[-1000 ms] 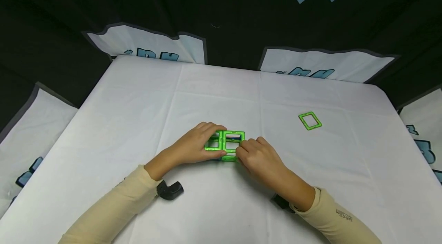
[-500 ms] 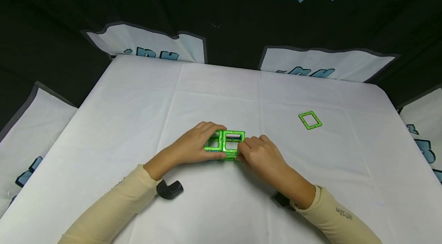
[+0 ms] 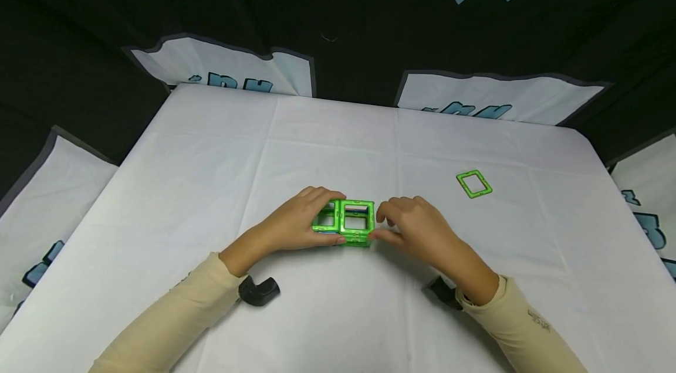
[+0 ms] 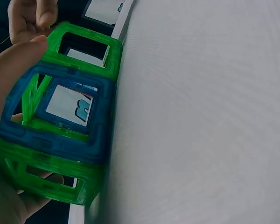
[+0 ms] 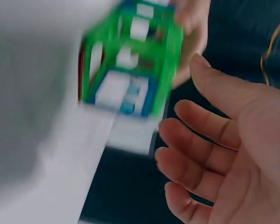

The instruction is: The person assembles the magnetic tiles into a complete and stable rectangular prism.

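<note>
A box-like structure of translucent magnetic tiles point(image 3: 341, 217), green and blue square frames, stands on the white table. My left hand point(image 3: 296, 221) grips its left part, thumb along the front and fingers at the back. In the left wrist view a blue frame point(image 4: 102, 121) sits between green ones. My right hand point(image 3: 417, 229) is just right of the structure, fingers loosely bent and holding nothing. The right wrist view shows its fingers point(image 5: 191, 140) apart from the blurred structure. A loose green square magnetic tile point(image 3: 482, 193) lies flat at the right, farther back.
The white tablecloth point(image 3: 222, 144) has fold creases. Black curved devices are at both wrists, one at the left point(image 3: 259, 292) and one at the right point(image 3: 445, 292). A black curtain point(image 3: 359, 27) hangs behind the far edge.
My right hand has let go of the structure's right side and drawn back to the right, fingers loosening. The left hand and the loose tile stay put.
</note>
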The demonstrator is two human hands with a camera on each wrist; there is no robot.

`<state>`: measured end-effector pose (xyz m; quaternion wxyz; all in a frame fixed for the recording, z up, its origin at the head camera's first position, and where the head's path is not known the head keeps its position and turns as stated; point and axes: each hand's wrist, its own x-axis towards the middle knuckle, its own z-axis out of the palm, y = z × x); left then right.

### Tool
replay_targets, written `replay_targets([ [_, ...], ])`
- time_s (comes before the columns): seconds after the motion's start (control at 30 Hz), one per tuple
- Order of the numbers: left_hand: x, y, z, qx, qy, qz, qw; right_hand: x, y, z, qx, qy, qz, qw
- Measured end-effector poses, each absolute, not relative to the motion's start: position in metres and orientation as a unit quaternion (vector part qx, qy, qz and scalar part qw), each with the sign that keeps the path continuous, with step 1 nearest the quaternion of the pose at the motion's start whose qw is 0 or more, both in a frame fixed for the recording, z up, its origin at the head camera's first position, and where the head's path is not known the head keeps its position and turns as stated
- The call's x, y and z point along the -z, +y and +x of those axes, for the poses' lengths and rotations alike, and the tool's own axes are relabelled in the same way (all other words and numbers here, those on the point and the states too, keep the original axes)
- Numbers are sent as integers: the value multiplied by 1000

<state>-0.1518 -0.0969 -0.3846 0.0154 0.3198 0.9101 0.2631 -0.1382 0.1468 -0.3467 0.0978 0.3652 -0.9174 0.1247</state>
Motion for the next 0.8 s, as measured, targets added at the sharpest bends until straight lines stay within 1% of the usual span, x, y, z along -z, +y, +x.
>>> replay_targets([
  [0.2,384,-97,-152,-259,912,316,23,338,188,-172,-139,-959,248,20],
  [0.3,383,-97,-151,-259,913,314,26,338,216,-190,-133,-970,197,-44],
  [0.43,383,-97,-151,-258,913,313,27,347,252,-211,-110,-974,148,-131],
  [0.5,383,-97,-151,-258,913,314,28,355,267,-220,-102,-972,136,-162],
  [0.57,383,-97,-152,-257,913,315,29,361,280,-226,-98,-970,128,-182],
  [0.8,385,-98,-153,-258,912,317,28,371,296,-233,-126,-967,119,-188],
])
